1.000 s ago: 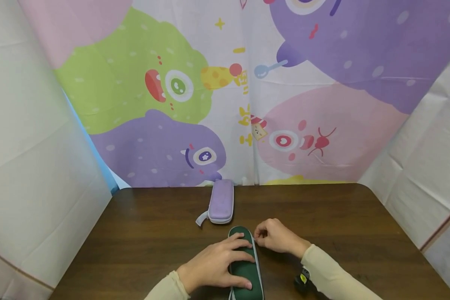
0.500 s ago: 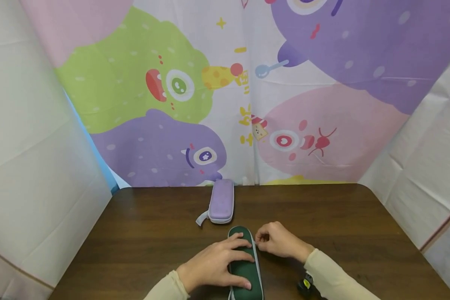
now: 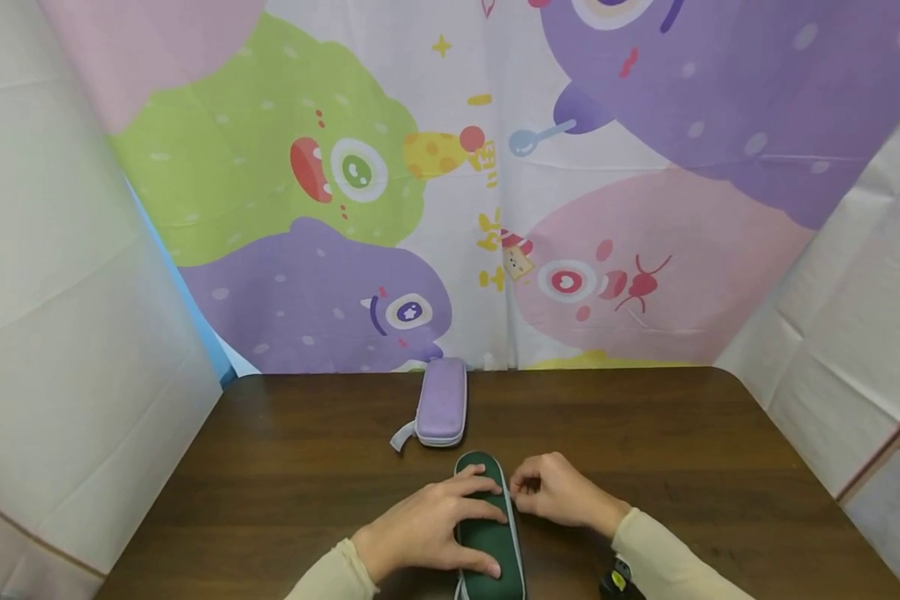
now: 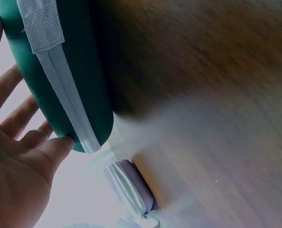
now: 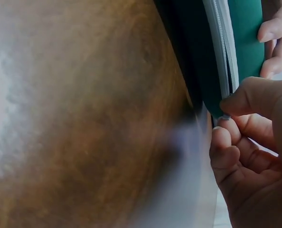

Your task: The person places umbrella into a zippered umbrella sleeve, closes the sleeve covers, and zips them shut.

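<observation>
A long dark green pencil case with a pale grey zipper lies on the table near the front. My left hand rests on its top, fingers spread across it. At the case's right side my right hand pinches a small zipper pull between thumb and bent fingers; most of the pull is hidden. Just above the pinch, the right wrist view has a narrow dark gap along the zipper. In the left wrist view a ribbed grey fabric tab covers part of the grey band.
A purple pencil case with a grey strap lies behind the green one at the table's back edge. A cartoon-print curtain hangs behind the brown wooden table. White cloth hangs at both sides.
My right hand has slid a short way toward me along the right side of the green pencil case, still pinching. My left hand has stayed on top of it.
</observation>
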A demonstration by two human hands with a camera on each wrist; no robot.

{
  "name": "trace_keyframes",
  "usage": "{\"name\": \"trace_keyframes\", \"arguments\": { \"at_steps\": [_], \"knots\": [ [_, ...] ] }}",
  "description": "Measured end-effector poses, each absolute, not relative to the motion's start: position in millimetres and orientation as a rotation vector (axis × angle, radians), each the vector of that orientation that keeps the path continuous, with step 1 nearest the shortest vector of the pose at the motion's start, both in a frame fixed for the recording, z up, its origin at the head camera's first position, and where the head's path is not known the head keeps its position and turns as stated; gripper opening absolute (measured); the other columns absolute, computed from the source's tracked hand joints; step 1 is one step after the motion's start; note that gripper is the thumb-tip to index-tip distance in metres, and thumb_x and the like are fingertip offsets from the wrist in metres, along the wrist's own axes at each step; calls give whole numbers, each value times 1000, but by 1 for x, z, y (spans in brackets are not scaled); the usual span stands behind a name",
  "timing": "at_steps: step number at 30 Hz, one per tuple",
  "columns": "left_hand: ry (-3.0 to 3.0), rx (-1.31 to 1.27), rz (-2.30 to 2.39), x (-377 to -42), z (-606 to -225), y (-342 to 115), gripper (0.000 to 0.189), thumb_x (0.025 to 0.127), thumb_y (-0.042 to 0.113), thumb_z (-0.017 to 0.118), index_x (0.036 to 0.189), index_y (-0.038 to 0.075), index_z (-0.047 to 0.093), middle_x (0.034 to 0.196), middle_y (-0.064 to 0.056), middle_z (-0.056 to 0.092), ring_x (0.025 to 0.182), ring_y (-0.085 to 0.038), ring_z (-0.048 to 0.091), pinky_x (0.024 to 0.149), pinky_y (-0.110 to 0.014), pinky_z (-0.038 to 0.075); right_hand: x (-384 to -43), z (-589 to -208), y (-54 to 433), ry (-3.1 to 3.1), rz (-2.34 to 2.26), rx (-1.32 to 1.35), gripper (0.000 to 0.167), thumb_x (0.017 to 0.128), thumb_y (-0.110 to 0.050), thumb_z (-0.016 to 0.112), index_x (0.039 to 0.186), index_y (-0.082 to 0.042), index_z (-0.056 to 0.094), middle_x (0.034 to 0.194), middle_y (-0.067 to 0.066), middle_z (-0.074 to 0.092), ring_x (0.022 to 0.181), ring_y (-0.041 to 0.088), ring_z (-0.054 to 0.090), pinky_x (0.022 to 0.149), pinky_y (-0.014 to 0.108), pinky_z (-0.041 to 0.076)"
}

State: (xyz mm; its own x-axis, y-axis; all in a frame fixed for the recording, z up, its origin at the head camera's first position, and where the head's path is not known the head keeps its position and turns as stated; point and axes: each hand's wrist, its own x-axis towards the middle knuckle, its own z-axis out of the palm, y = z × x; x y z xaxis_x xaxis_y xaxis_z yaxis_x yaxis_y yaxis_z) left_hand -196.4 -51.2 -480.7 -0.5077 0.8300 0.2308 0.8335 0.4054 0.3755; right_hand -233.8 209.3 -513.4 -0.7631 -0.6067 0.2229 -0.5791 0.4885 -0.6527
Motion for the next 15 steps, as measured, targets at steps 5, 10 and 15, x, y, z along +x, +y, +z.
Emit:
{"name": "trace_keyframes", "arguments": {
  "at_steps": [5,10,15],
  "knots": [
    [-2616,-1551,-723,-196,-481,-51,56,84,65,75,125,27,73,144,0,59,145,-35,47,115,-43,45,-230,-516,210,2691,-1158,-1110,18,80,0,72,79,-18,72,74,-14,62,67,-5,53,60,18,50],
    [-2598,-1557,-727,-197,-482,-51,56,83,65,75,124,26,73,143,-1,59,144,-34,48,115,-43,44,-227,-517,211,2696,-1162,-1148,18,79,1,72,78,-17,72,75,-14,62,68,-6,53,60,17,50],
    [-2605,-1554,-730,-197,-482,-52,56,83,65,75,124,26,73,143,-1,59,144,-34,48,116,-43,43,-223,-516,211,2680,-1163,-1165,18,78,2,72,77,-17,72,75,-14,61,68,-6,53,59,16,49]
  ]
}}
